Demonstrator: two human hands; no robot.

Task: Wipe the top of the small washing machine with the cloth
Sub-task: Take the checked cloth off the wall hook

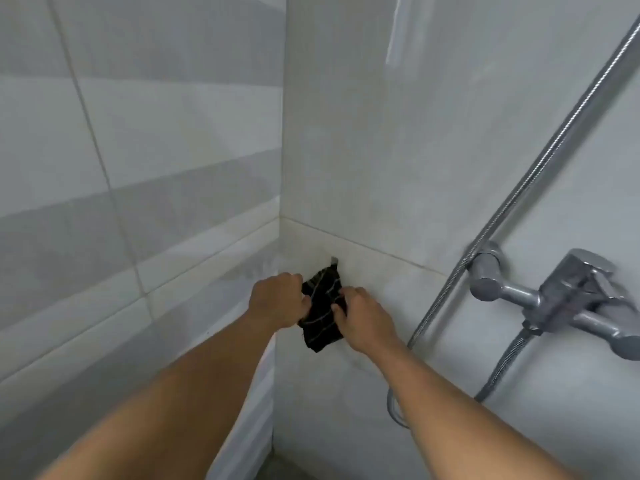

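Where the two tiled walls meet, the dark checked cloth (322,311) hangs from a small wall hook (334,260), the left hand (277,299) and right hand (365,318) both pinching its sides; the chrome shower mixer (554,296) and hose (519,188) are mounted to the right.

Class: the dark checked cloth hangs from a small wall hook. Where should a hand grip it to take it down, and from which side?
Grip the dark checked cloth near its top, just below the hook, coming from the front; it hangs flat against the tiled wall, so only its front and side edges are open.
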